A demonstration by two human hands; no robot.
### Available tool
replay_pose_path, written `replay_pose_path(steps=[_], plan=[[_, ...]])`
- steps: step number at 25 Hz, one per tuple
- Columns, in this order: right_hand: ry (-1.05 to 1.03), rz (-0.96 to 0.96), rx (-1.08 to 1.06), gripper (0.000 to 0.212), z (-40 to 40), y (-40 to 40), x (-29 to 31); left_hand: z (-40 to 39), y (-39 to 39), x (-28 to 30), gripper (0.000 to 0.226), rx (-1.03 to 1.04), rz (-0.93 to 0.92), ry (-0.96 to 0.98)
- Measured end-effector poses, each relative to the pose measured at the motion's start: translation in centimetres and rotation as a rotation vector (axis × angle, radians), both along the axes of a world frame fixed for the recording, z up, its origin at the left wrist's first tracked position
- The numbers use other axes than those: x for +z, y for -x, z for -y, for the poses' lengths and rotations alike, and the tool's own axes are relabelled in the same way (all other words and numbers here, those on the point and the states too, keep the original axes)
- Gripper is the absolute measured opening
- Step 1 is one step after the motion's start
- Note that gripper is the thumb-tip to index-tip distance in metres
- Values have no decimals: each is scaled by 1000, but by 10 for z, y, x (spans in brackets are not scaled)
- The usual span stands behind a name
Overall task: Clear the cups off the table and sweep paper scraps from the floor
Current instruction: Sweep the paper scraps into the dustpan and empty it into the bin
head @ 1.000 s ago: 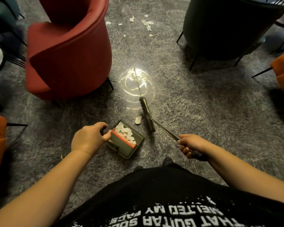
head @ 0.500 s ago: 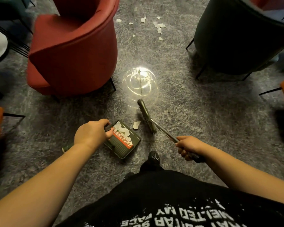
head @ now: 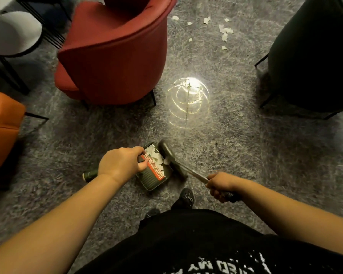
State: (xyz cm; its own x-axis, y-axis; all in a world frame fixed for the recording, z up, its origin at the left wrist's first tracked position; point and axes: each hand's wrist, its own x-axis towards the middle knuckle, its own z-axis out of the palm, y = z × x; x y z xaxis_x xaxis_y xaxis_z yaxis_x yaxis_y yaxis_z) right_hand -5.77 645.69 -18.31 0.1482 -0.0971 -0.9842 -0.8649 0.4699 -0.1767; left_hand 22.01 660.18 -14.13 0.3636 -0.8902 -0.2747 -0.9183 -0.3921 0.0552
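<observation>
left hand: just left of frame centre, fingers curled round the handle of the dustpan, holding its mouth towards the brush; the handle's dark end pokes out behind the wrist
right hand: lower right of centre, clenched round the dark grip of the brush, its metal shaft running up-left to the head
brush head: blurred, lying right against the open edge of the pan, with a pale scrap pinched between the two
collected scraps: white pieces piled in the pan, on the far side of its red comb strip
loose scraps: a scatter at upper right of centre, on the grey carpet between the red chair and the dark chair, well apart from the pan
cups: none in view, and no table surface shows clearly
step in hand, as i judge it: pushing the nearest scrap over the pan's lip
risk, pan lifting: the carpet looks rough, so the lip may not sit flat and the scrap could slide under it rather than in
risk, spill: tilting the pan forward on the way to the far scatter would tip the pile back out
risk, flick: too brisk a stroke could throw light paper clear of the pan
risk, chairs: the far pieces lie near chair legs, where the brush head could catch
</observation>
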Motion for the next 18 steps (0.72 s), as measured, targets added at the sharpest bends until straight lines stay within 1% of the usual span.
replay_pose_path(steps=[3,6,10,14,18], plan=[[-59,17,28,28,-9,4,8,5,-1,0,35,-8,13,2],[-46,36,61,37,-17,6,19,7,-4,-1,35,11,-7,1],[-2,33,51,45,-18,8,37,1,-5,-2,32,11,-24,30],[51,38,13,46,-21,13,60,-33,-12,-1,31,40,-75,79],[92,67,-69,37,-51,13,76,-57,-21,2,31,66,-119,115]])
